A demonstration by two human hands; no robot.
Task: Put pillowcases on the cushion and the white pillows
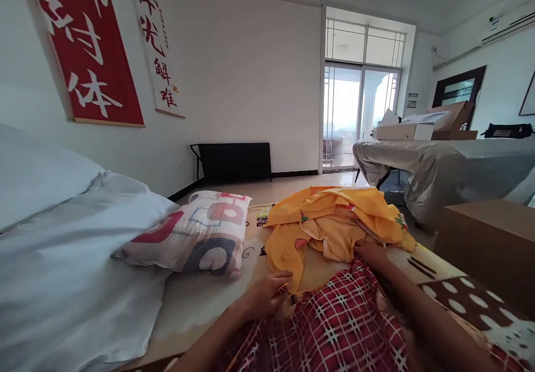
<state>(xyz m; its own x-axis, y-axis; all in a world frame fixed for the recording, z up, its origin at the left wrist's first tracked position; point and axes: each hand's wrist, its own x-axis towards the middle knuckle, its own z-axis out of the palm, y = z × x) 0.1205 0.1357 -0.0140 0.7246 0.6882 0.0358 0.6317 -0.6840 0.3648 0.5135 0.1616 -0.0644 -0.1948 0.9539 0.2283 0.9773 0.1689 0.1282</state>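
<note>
Yellow cloth (332, 224): likely light, limp (maybe slippery); best pinched by edges. My left hand (267, 294), curled, right hand (371, 254) at it; can't tell grips.

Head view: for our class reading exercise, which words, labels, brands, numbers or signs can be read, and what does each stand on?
"神附体": red scroll; its smaller characters, top left, can't be read.
"解难": white scroll; the characters above are too stylised to be sure, the small column too small.
Too small or blurred: black print on the mat, wall notice, air conditioner sticker.
</note>
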